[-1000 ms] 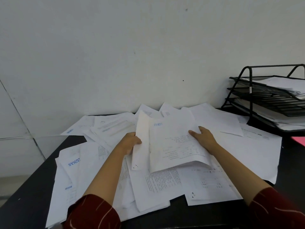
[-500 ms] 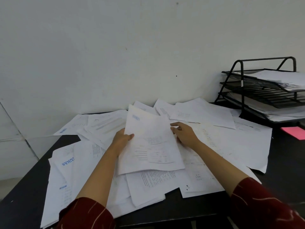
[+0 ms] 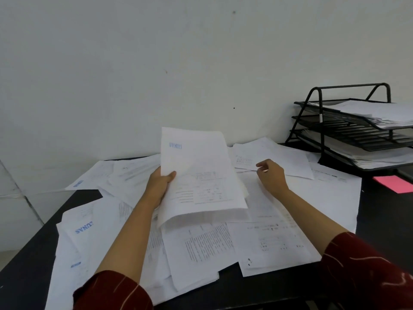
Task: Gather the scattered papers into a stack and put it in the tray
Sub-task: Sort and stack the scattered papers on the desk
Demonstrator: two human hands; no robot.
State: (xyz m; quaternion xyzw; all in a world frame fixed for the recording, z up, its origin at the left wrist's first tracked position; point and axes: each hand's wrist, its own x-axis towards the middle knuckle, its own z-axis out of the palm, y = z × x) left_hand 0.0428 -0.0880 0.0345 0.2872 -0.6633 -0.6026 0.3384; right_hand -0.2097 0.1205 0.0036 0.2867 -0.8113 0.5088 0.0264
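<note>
Several printed sheets [image 3: 201, 175] are lifted off the black desk [image 3: 26, 260] in the left hand [image 3: 159, 186], which grips them at their left edge, thumb on the front face and the other fingers hidden behind. The sheets stand tilted, top edge toward the white wall [image 3: 156, 63], with a blue letterhead near the upper left; their lower edges fan apart just above the pile.

The right hand [image 3: 271, 174] is off the lifted sheets and holds nothing. Its fingers are loosely curled, with thumb and forefinger near each other above a flat page [image 3: 272, 157] at the far side of the desk; whether the fingertips touch that page cannot be told.

The scattered papers [image 3: 201, 247] cover most of the desk, overlapping at odd angles, some hanging over the near and left edges. One at the left carries large blue lettering.

The black wire three-tier tray [image 3: 321, 130] stands at the far right of the desk, well apart from both hands. Its top and bottom tiers already hold paper. A pink note [image 3: 395, 183] lies on the desk in front of it.

Dark red patterned sleeves [image 3: 357, 276] cover both forearms near the camera.
</note>
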